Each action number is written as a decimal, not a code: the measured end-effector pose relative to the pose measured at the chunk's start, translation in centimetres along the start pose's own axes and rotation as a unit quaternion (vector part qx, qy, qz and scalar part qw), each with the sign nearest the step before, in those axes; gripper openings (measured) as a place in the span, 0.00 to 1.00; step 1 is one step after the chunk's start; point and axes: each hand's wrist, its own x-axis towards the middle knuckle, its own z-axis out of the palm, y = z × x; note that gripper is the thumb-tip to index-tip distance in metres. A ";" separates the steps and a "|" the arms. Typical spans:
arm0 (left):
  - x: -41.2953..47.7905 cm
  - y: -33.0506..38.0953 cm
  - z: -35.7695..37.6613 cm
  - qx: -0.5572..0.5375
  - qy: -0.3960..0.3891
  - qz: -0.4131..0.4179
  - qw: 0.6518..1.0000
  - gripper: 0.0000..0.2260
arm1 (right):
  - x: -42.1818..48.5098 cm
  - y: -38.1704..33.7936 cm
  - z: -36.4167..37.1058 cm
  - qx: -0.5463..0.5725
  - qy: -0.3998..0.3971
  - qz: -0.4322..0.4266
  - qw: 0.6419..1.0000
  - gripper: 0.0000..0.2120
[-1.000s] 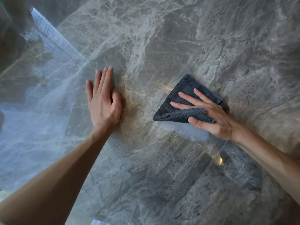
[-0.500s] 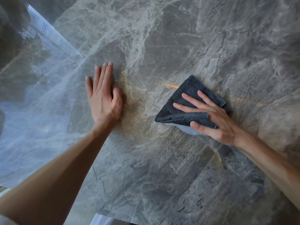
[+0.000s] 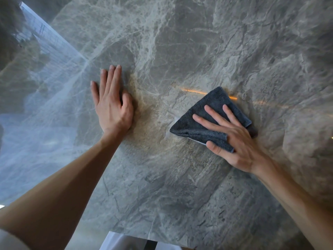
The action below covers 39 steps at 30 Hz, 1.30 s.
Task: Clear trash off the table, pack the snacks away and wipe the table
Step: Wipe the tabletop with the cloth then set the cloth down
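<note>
Both your forearms are bare from the wrist back to where they leave the head view, with no sleeve cuff on either one. Your left hand [image 3: 112,109] carries no ring, watch or band that shows, and its nails are short and unpainted. Your right hand [image 3: 237,141] is the same: plain fingers, a short bare thumbnail, nothing around the wrist. At the lower left corner, a pale, whitish edge of fabric [image 3: 10,239] sits at your upper arm; it looks like a short sleeve, though too little shows to be sure. At the bottom edge, more white fabric [image 3: 124,242] shows, probably your clothing.
</note>
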 end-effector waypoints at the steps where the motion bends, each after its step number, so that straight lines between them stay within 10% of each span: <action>1: 0.0 0.0 0.0 0.002 0.000 0.002 1.000 0.29 | -0.2 -0.2 0.3 -0.007 0.011 -0.001 1.000 0.29; 19: 0.1 -0.7 -0.2 0.030 -0.032 0.037 0.998 0.29 | -0.8 -5.9 6.2 -0.040 0.230 0.158 0.959 0.29; 39: 0.4 -0.9 0.4 0.058 -0.050 0.031 0.997 0.31 | 6.7 -12.6 11.8 -0.006 0.410 0.458 0.789 0.33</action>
